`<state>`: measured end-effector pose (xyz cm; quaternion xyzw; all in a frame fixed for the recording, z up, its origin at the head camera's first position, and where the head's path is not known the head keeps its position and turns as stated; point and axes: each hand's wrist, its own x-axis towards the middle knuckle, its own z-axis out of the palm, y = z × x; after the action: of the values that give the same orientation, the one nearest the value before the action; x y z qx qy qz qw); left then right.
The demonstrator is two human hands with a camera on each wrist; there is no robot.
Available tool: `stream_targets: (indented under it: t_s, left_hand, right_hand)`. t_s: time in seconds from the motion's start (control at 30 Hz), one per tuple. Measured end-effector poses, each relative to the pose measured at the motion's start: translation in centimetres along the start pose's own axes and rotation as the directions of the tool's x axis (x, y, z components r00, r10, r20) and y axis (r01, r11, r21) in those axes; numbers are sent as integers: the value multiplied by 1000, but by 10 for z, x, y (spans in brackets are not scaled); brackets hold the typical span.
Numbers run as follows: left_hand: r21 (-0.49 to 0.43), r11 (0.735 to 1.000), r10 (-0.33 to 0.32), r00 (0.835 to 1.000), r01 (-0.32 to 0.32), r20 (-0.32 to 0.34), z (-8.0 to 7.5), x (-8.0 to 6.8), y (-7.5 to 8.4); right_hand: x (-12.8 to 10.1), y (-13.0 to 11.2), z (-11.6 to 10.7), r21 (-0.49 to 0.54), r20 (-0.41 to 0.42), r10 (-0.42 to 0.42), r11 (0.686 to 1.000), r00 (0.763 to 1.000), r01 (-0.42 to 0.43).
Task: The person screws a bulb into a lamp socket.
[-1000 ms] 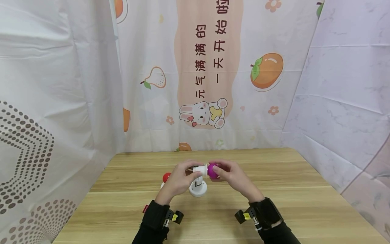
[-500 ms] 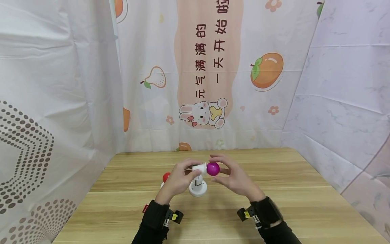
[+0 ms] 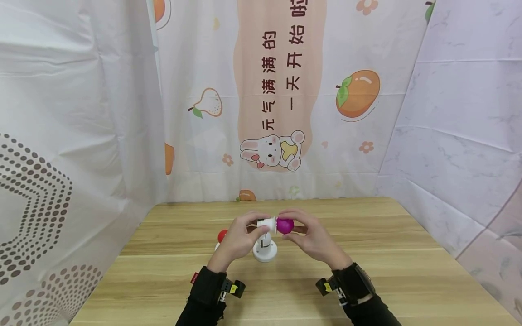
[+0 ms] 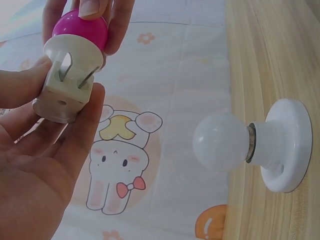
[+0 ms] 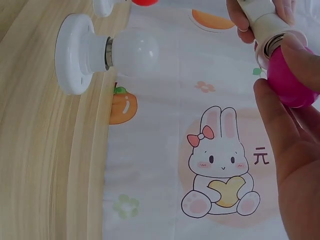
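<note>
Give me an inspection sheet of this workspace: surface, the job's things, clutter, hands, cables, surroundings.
Surface: wooden table, light grain.
Job's things: magenta bulb seated in a white plug socket, both held above the table.
Clutter: white bulb in a round white base on the table; red bulb behind the left hand.
Hands: left hand grips the plug socket; right hand pinches the magenta bulb.
Cables: nothing seen.
Surroundings: rabbit-and-fruit curtain behind, marble-print sheet at right.
</note>
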<state>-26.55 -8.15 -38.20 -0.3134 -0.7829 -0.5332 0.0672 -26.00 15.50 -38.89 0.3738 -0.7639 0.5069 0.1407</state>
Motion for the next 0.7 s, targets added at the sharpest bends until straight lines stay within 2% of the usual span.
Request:
stream_targets:
  t_s: [0.43, 0.7]
  left_hand:
    - [-9, 1000, 7, 1000, -6, 10, -1, 0, 1]
    - [-14, 1000, 16, 1000, -15, 16, -2, -1, 0]
  right_hand:
    - [0, -1, 0, 68, -5, 48, 997, 999, -48]
    - [0, -2, 0, 74, 4, 120, 990, 993, -120]
